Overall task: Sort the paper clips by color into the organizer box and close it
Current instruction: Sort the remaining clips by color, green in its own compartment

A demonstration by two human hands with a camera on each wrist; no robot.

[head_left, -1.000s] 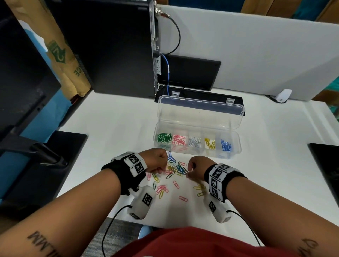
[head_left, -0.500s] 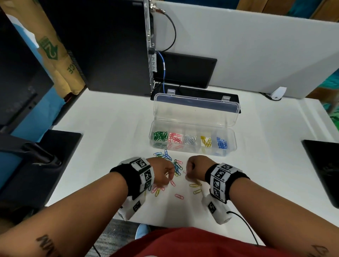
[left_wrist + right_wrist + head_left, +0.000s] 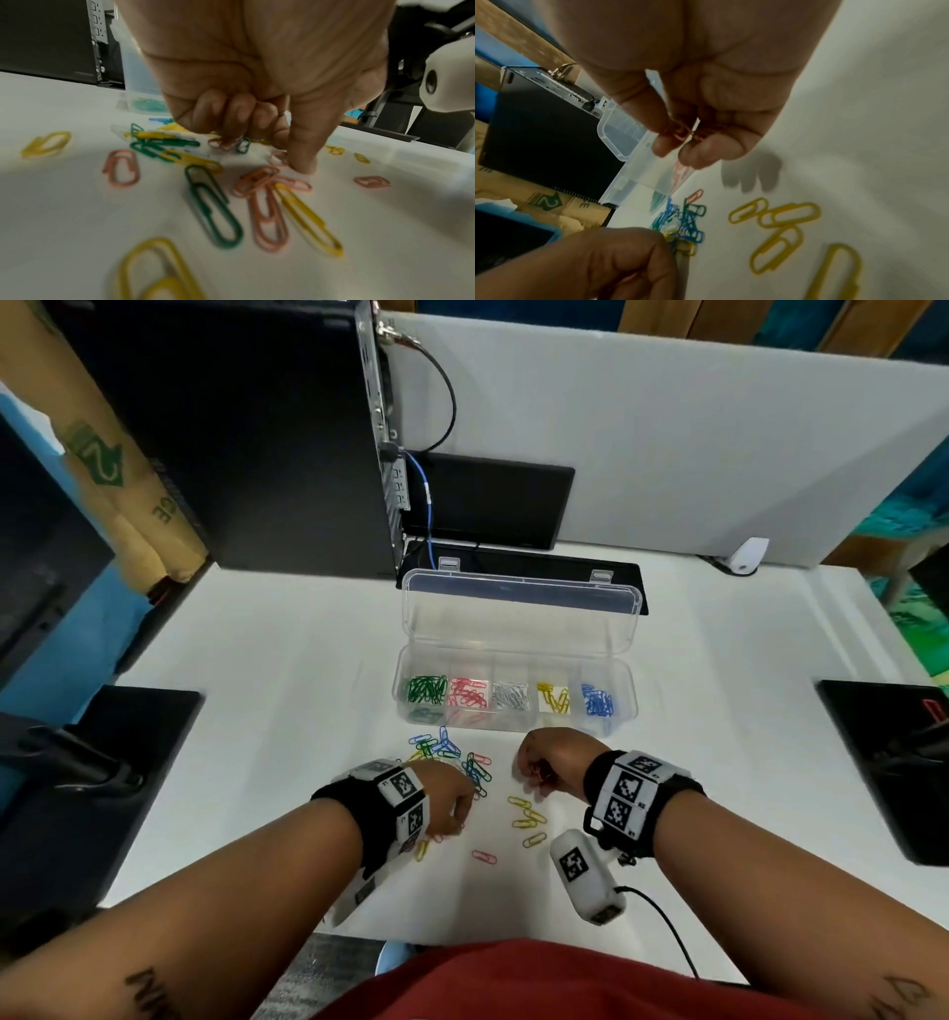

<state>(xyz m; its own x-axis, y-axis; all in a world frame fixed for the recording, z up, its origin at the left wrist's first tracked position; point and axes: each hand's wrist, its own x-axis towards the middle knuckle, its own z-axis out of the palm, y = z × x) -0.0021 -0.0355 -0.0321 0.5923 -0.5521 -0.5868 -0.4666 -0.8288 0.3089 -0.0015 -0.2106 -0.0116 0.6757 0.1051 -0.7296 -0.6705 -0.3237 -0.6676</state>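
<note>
My right hand point(image 3: 552, 767) pinches pink clips point(image 3: 680, 130) just near of the open box point(image 3: 513, 706). My left hand point(image 3: 444, 801) has curled fingers and its thumb point(image 3: 303, 158) pressing a pink clip point(image 3: 279, 158) among the loose clips point(image 3: 452, 757).

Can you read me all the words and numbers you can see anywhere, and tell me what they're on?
"2": green arrow sign on the brown cardboard, also in the right wrist view.
"CE": green letters lower on the cardboard; the word's start is hidden.
Forearm tattoos: upside down, unreadable.
Wristband squares: patterns; tiny print too small.
</note>
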